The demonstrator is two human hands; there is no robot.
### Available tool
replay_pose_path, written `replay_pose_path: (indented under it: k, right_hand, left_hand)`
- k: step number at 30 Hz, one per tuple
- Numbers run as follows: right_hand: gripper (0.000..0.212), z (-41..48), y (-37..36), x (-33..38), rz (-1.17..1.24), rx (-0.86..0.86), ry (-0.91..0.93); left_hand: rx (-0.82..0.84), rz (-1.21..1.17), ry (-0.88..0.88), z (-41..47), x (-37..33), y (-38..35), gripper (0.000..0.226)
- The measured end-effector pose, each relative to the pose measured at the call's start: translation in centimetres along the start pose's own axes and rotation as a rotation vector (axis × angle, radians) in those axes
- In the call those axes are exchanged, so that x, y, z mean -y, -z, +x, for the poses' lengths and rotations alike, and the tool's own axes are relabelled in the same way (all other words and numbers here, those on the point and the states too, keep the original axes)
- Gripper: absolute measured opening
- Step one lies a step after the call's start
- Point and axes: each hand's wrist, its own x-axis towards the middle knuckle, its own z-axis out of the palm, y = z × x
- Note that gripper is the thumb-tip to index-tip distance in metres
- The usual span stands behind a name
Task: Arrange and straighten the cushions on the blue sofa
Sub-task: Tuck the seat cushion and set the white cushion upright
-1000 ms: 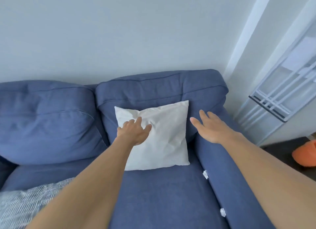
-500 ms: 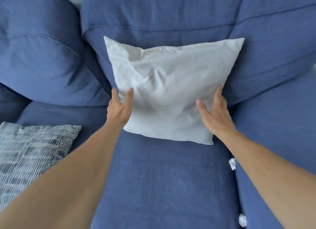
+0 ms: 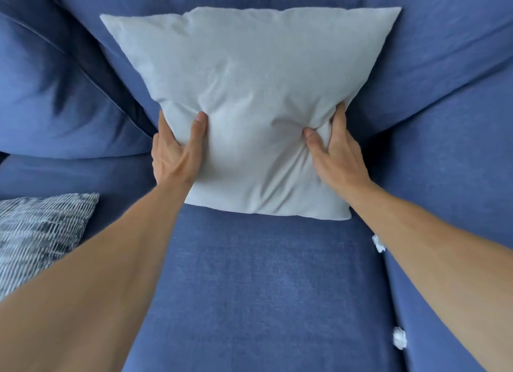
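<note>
White cushion (image 3: 249, 94) held btwn L grip (image 3: 173, 155) & R grip (image 3: 337, 152).

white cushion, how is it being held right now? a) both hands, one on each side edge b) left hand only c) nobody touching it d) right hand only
a: the left hand and the right hand each grip a side edge of the white cushion, thumbs pressed into its front.
</note>
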Motion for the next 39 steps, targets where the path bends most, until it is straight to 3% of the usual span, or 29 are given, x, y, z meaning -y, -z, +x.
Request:
replay_pose_path:
  k: [9, 14, 24, 30, 39]
  right_hand:
    - [0.069, -7.5, 1.0, -0.2, -0.061, -0.029, -0.14]
    - [0.064, -14.9, -0.9, -1.2, -0.106, 0.021, -0.244]
    - [0.063, -20.4, -4.0, -6.5, -0.12, 0.161, -0.383]
    - [0.064, -20.7, -4.3, -7.2, -0.142, 0.185, -0.377]
    - [0.055, -18.0, -0.8, -5.7, -0.42, 0.223, -0.297]
  left_hand:
    - [0.07, 0.093, 0.082, -5.6, 0.3, 3.2, 0.07]
    - [0.116, 0.202, 0.168, -10.5, 4.7, 6.7, 0.07]
    - [0.183, 0.355, 0.38, -16.6, 11.4, 6.7, 0.068]
    - [0.209, 0.452, 0.382, -16.6, 11.7, 6.5, 0.076]
    - [0.174, 0.575, 0.265, -14.2, 9.9, 5.8, 0.078]
